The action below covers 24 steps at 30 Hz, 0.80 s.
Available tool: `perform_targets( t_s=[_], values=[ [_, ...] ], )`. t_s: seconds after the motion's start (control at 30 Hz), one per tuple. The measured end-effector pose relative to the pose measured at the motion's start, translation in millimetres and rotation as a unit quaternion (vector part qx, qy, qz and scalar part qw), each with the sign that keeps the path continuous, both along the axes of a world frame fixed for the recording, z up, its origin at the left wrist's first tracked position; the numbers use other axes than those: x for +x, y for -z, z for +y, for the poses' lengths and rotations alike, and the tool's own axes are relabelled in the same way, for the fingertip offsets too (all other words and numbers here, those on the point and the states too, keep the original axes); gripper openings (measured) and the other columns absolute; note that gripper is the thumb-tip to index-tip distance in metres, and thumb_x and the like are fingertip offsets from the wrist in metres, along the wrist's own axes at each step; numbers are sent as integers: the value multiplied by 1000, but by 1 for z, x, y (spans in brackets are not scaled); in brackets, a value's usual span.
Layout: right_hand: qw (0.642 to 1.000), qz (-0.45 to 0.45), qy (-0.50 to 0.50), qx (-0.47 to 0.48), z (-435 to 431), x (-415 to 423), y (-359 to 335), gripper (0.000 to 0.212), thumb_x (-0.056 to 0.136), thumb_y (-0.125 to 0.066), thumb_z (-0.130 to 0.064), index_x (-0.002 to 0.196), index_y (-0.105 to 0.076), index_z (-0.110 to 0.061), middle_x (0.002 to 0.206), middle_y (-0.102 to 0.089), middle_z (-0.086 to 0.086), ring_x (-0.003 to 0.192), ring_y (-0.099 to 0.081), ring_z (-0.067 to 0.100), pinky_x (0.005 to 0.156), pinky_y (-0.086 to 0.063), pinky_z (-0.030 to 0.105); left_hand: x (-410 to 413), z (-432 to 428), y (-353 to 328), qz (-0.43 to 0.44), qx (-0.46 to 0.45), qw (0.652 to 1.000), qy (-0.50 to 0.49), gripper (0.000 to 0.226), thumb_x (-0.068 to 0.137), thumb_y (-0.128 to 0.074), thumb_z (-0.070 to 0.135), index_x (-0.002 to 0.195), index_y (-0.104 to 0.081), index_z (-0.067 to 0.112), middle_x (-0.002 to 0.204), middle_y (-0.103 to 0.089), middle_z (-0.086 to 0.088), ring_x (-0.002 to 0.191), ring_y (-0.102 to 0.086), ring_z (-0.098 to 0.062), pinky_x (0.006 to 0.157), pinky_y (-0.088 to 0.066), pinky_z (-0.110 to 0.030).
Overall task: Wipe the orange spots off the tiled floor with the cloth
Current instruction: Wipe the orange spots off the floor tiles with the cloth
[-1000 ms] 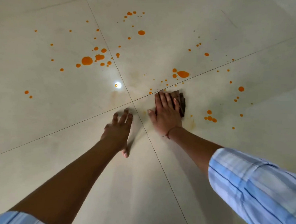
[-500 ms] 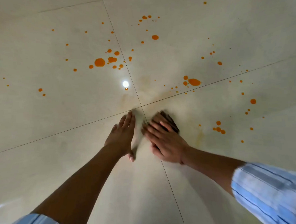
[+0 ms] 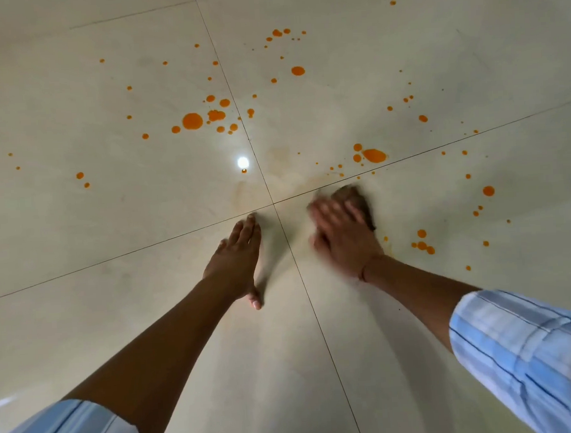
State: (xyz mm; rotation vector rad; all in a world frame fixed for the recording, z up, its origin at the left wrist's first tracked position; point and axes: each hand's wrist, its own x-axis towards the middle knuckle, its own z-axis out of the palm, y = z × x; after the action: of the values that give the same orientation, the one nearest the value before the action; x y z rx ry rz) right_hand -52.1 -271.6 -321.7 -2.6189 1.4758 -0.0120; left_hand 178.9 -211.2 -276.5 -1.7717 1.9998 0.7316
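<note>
My right hand (image 3: 343,236) presses flat on a dark brown cloth (image 3: 359,201), which shows only past my fingertips; the hand is blurred from motion. It lies just right of where the tile joints cross. My left hand (image 3: 238,257) rests flat on the cream tiled floor (image 3: 150,322), fingers together, holding nothing. Orange spots dot the tiles: a large blob (image 3: 192,121) with a cluster at upper left, an oval blob (image 3: 374,155) just beyond the cloth, and small drops (image 3: 423,244) to the right of my right hand. Faint yellowish smears surround the joint crossing.
A bright reflection of a lamp (image 3: 243,162) shines on the floor beyond my left hand. Thin dark grout lines (image 3: 319,320) split the floor into large tiles. More orange drops (image 3: 298,71) lie farther off, and a round one (image 3: 488,190) at right.
My right hand slid the cloth toward me and left, then back out to the right near the joint line. My left hand's fingers closed together while it stayed planted.
</note>
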Motion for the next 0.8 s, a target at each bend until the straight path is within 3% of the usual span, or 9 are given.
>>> perform_targets(
  t_s=[0.07,0.17,0.23,0.3,0.37,0.5,0.6,0.7,0.8],
  values=[
    [989,-9,146,7,4,4,-1,67,92,-37,-48,150,-34,-14,156,-36,8,145,-29,24,117,-13,43,-3,-2,0,-28,4,999,18,156,46,-92,45,148,18,3,156,27,-10,146,17,-27,118,-17,-45],
    [998,6,40,53,65,-2,1,72,92,-36,-55,151,-31,-13,157,-34,6,146,-25,24,119,-14,45,-11,-6,-5,-87,12,995,57,156,45,-91,50,147,14,-3,155,26,-20,146,13,-36,112,-31,-47],
    [999,19,-16,43,62,-20,1,71,92,-35,-54,150,-34,-14,155,-37,7,145,-28,24,118,-15,44,-15,-9,-9,-102,24,993,60,155,45,-91,50,147,13,-5,154,27,-22,145,12,-39,109,-35,-49],
    [996,30,88,5,29,-33,3,70,93,-30,-52,149,-35,-12,154,-38,10,145,-30,25,117,-16,44,-19,-11,-13,-99,40,993,45,154,47,-90,51,147,12,-5,154,27,-22,145,14,-39,108,-36,-50],
    [982,26,189,6,18,-51,2,71,96,-25,-54,153,-25,-12,158,-30,10,147,-23,25,119,-13,44,-24,-12,-13,-73,29,997,-3,151,48,-88,56,148,7,-4,155,23,-20,145,12,-38,110,-32,-52],
    [982,6,188,30,94,-74,3,72,96,-26,-55,153,-28,-11,157,-32,10,146,-26,26,119,-13,43,-72,-5,-11,-15,-47,999,21,148,47,-81,68,150,3,3,157,24,-13,145,15,-36,117,-11,-53],
    [976,14,217,26,60,-93,0,72,94,-24,-56,151,-32,-12,156,-34,10,145,-29,26,117,-14,44,-114,6,-5,33,-5,997,64,150,47,-80,69,151,10,10,157,26,-10,144,20,-37,116,-6,-58],
    [952,9,307,8,24,-119,-3,72,94,-23,-54,150,-34,-10,153,-37,13,142,-31,29,116,-17,48,-130,11,7,3,5,997,81,154,46,-77,73,149,20,11,153,34,-12,140,28,-42,111,-4,-66],
    [948,14,318,18,89,-118,7,69,97,-22,-52,152,-29,-10,156,-34,11,144,-29,30,118,-17,47,-135,13,13,-17,8,997,79,155,46,-76,75,148,21,10,152,34,-15,139,26,-45,110,-5,-68]
  ],
)
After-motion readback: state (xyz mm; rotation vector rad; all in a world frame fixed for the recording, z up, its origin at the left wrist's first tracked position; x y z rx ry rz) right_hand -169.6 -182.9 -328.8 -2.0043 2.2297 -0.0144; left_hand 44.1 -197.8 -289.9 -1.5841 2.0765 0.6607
